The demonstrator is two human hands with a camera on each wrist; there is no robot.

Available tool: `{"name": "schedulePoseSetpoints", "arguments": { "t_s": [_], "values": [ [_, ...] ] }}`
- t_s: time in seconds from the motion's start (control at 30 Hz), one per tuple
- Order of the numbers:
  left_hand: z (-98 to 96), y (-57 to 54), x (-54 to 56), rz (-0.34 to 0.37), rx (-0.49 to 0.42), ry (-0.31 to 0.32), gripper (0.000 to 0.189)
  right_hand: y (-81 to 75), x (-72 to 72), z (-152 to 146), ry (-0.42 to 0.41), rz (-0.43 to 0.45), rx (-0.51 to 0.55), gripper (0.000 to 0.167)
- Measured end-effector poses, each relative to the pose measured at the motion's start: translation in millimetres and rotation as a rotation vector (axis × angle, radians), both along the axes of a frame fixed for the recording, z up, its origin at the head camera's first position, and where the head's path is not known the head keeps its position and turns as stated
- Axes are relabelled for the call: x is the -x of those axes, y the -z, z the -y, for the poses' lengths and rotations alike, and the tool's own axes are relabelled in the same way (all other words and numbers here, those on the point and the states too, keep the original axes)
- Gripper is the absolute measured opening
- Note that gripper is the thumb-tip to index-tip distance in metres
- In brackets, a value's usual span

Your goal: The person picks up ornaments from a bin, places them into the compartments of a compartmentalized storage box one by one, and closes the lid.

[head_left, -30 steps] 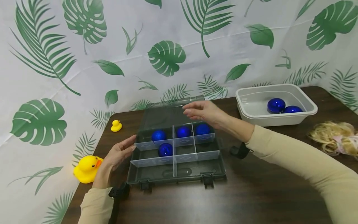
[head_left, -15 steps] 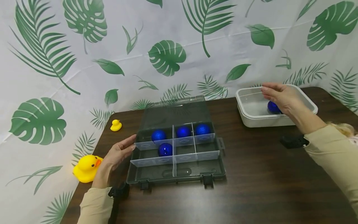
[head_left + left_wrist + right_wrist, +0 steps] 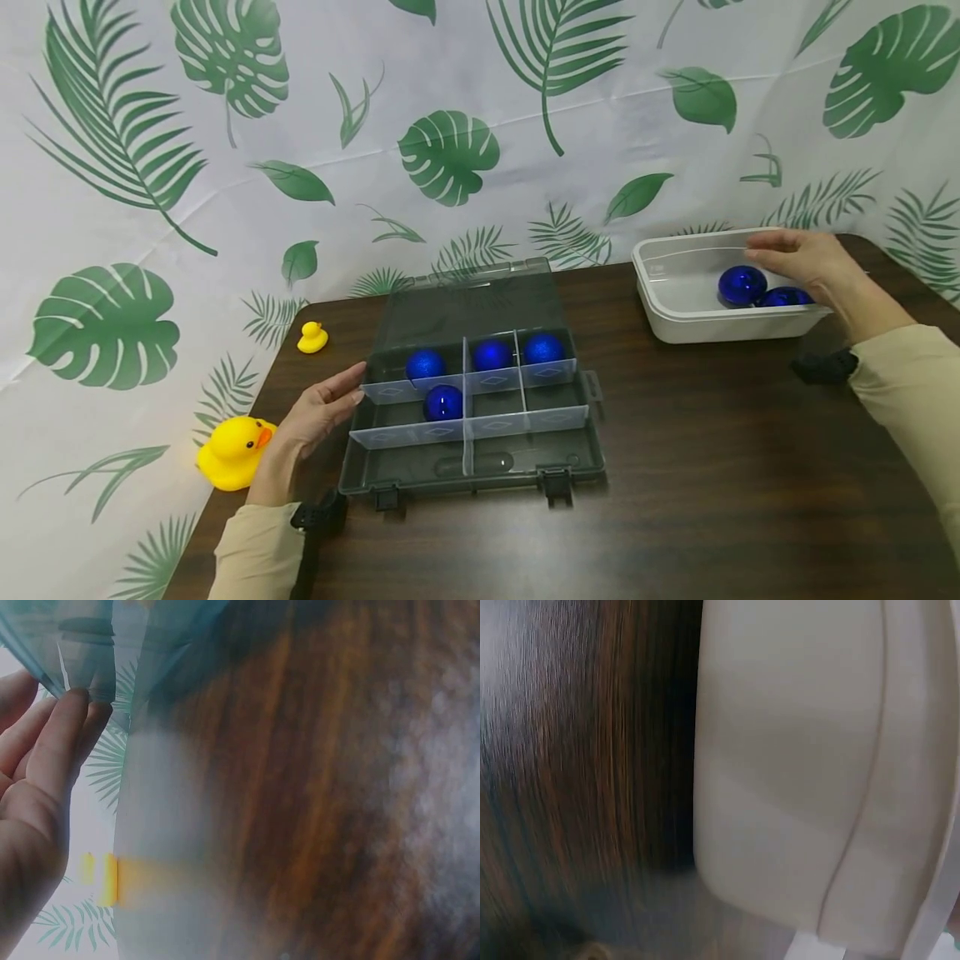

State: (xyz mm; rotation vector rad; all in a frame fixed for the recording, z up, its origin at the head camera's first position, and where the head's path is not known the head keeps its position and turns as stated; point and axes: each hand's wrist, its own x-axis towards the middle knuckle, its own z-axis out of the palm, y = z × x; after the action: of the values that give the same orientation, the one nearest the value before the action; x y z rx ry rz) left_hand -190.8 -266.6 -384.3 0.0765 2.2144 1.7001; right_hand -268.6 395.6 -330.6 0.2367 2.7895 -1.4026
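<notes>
In the head view, a smoked-plastic divided box [image 3: 525, 482] lies with its lid [image 3: 472, 308] laid back. Blue ball ornaments sit in it: a glittery one [image 3: 425, 364], a matte one [image 3: 492, 354] and another glittery one [image 3: 543, 347] in the back row, a shiny one [image 3: 443, 402] in the middle row. My left hand [image 3: 318, 412] rests its fingertips on the box's left side; the left wrist view shows its fingers [image 3: 60, 735] against the wall. Over the right side of a white tub [image 3: 720, 327] hovers my right hand [image 3: 813, 262], holding nothing, beside two shiny blue ball ornaments [image 3: 742, 286].
A big yellow rubber duck [image 3: 234, 452] stands close to my left forearm, a small one [image 3: 312, 337] farther back on the dark wooden table [image 3: 675, 467]. Behind the table hangs a leaf-print cloth [image 3: 570, 108]. The tub's outer wall [image 3: 787, 765] fills much of the right wrist view.
My right hand has moved from over the divided box rightward to the white tub. The left hand keeps its place at the box, and the ornaments have not moved.
</notes>
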Motion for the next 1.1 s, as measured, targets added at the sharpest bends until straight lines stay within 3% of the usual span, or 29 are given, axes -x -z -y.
{"name": "schedulePoseSetpoints", "arguments": {
  "t_s": [0.1, 0.4, 0.7, 1.1],
  "values": [
    [-0.2, -0.1, 0.1, 0.001, 0.002, -0.002, 0.062, 1.8, 4.0, -5.7, -0.027, 0.021, -0.06, 0.084],
    [-0.6, -2.0, 0.1, -0.003, -0.002, 0.008, 0.061, 11.7, 8.0, -10.6, -0.056, 0.051, -0.12, 0.087],
    [-1.0, -0.8, -0.4, 0.0, -0.003, -0.002, 0.061, 11.0, 13.6, -6.8, -0.18, 0.107, -0.199, 0.069],
    [-0.9, -1.5, -1.5, 0.008, 0.0, 0.001, 0.063, 13.3, 12.4, -3.4, -0.193, 0.076, -0.206, 0.07]
  ]
}}
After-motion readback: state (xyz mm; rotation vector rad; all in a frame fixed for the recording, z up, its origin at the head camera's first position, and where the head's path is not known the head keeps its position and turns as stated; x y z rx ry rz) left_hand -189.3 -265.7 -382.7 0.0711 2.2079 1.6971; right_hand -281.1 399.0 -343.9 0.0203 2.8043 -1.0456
